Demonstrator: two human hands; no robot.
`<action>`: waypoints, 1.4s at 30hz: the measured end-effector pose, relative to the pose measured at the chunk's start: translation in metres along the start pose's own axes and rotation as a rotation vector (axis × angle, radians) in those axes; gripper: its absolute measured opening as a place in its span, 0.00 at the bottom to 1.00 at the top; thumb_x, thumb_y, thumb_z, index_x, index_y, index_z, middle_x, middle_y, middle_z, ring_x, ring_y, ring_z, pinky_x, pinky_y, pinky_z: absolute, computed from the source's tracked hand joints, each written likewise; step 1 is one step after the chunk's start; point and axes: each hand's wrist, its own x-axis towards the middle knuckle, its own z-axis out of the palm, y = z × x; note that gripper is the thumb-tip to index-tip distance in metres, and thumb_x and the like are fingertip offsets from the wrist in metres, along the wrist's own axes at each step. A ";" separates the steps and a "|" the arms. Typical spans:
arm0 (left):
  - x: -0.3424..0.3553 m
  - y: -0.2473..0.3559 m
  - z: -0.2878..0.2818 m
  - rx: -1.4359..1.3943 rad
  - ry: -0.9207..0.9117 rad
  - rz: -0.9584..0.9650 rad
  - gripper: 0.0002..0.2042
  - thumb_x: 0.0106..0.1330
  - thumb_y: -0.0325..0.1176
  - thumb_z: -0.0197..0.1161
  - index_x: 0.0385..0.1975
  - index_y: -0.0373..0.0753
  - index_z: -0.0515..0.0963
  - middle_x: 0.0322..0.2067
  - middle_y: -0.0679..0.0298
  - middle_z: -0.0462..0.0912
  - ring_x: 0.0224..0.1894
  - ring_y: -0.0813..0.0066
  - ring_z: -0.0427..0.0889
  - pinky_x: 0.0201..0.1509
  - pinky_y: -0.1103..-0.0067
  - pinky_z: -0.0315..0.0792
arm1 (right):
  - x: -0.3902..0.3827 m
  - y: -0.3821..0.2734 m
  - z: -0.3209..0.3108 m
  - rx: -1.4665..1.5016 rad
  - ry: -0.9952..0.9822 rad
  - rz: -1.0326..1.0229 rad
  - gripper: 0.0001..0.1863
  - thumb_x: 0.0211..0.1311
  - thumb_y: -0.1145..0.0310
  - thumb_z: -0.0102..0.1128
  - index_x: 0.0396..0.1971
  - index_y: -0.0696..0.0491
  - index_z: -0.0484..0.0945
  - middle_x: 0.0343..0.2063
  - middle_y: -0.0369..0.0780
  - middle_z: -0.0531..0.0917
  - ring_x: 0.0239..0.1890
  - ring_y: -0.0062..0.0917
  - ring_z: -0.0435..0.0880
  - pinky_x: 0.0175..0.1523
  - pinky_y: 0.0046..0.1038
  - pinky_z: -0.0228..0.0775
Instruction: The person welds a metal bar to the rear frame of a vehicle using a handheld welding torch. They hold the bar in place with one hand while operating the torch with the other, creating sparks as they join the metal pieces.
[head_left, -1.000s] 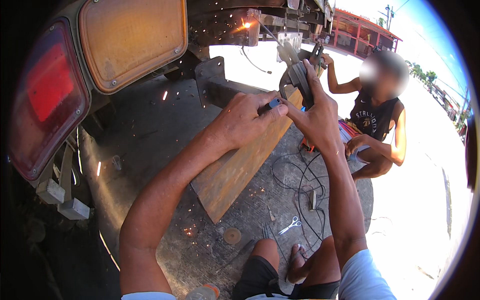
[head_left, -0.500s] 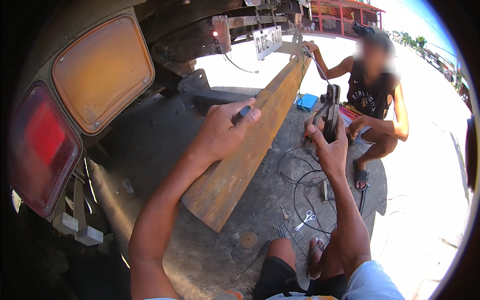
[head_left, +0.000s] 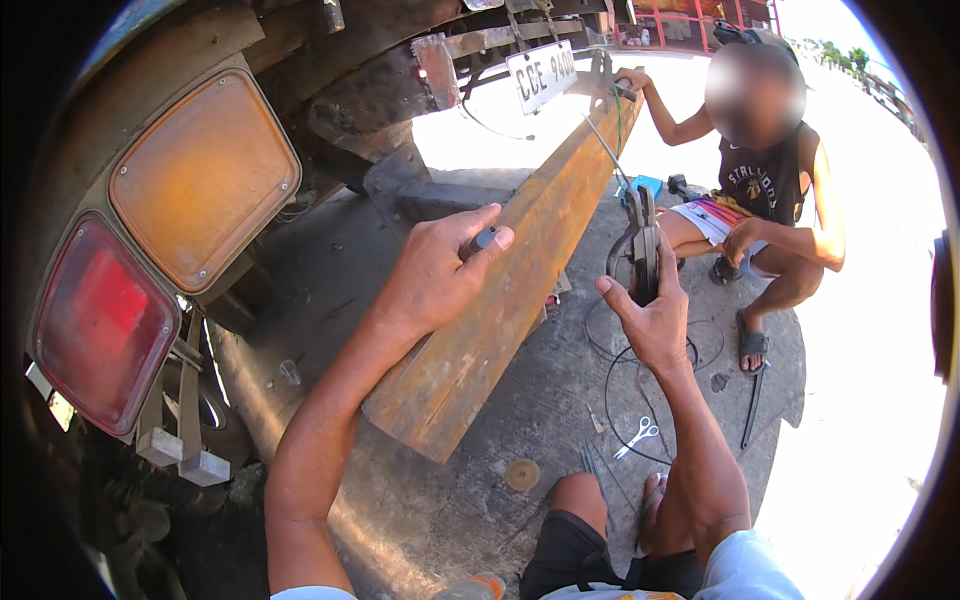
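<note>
My left hand (head_left: 432,272) is closed round a short dark cylindrical object (head_left: 478,240) at the near part of a long rusty metal beam (head_left: 497,332). My right hand (head_left: 652,315) grips a dark welding electrode holder (head_left: 644,245), held just right of the beam, with a thin rod (head_left: 603,145) slanting up from its jaws toward the beam's far end. A dark steel bracket (head_left: 392,178) sits behind the beam, below a vehicle's rusty underframe (head_left: 436,75) and number plate (head_left: 540,75).
Amber (head_left: 205,180) and red (head_left: 105,320) lamps fill the left. A co-worker (head_left: 770,190) squats at right, a hand (head_left: 630,82) at the beam's far end. Cables (head_left: 620,380), white scissors (head_left: 640,435), a disc (head_left: 522,474), a black bar (head_left: 755,405) and a blue box (head_left: 645,186) lie on the concrete.
Sparks and glow at the vehicle's frame have largely faded. My right hand has drawn down and right with the holder, away from my left hand. My view has shifted.
</note>
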 end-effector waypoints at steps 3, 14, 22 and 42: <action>-0.002 0.002 0.000 -0.045 -0.051 0.102 0.29 0.81 0.52 0.66 0.65 0.29 0.83 0.59 0.42 0.90 0.64 0.57 0.90 0.67 0.70 0.79 | 0.013 -0.032 -0.003 -0.031 -0.206 0.002 0.54 0.65 0.50 0.80 0.83 0.56 0.61 0.47 0.50 0.91 0.43 0.35 0.93 0.49 0.38 0.85; 0.001 -0.002 -0.003 -0.126 -0.072 -0.027 0.28 0.83 0.56 0.61 0.62 0.35 0.85 0.43 0.51 0.93 0.44 0.71 0.87 0.53 0.66 0.79 | 0.082 -0.081 0.047 -0.296 -0.208 -0.416 0.51 0.65 0.47 0.77 0.81 0.53 0.64 0.50 0.56 0.89 0.50 0.53 0.92 0.50 0.50 0.85; 0.002 -0.004 -0.002 -0.131 -0.063 -0.039 0.31 0.82 0.59 0.62 0.61 0.31 0.84 0.48 0.47 0.93 0.54 0.60 0.92 0.58 0.63 0.80 | 0.090 -0.083 0.053 -0.307 -0.237 -0.428 0.51 0.65 0.47 0.77 0.81 0.55 0.64 0.49 0.56 0.89 0.51 0.54 0.92 0.51 0.51 0.85; 0.002 -0.003 -0.004 -0.174 -0.086 -0.051 0.34 0.81 0.60 0.63 0.67 0.31 0.82 0.49 0.47 0.93 0.52 0.59 0.93 0.59 0.63 0.81 | 0.095 -0.087 0.058 -0.313 -0.242 -0.431 0.49 0.67 0.46 0.77 0.79 0.57 0.66 0.50 0.56 0.91 0.49 0.52 0.94 0.49 0.49 0.87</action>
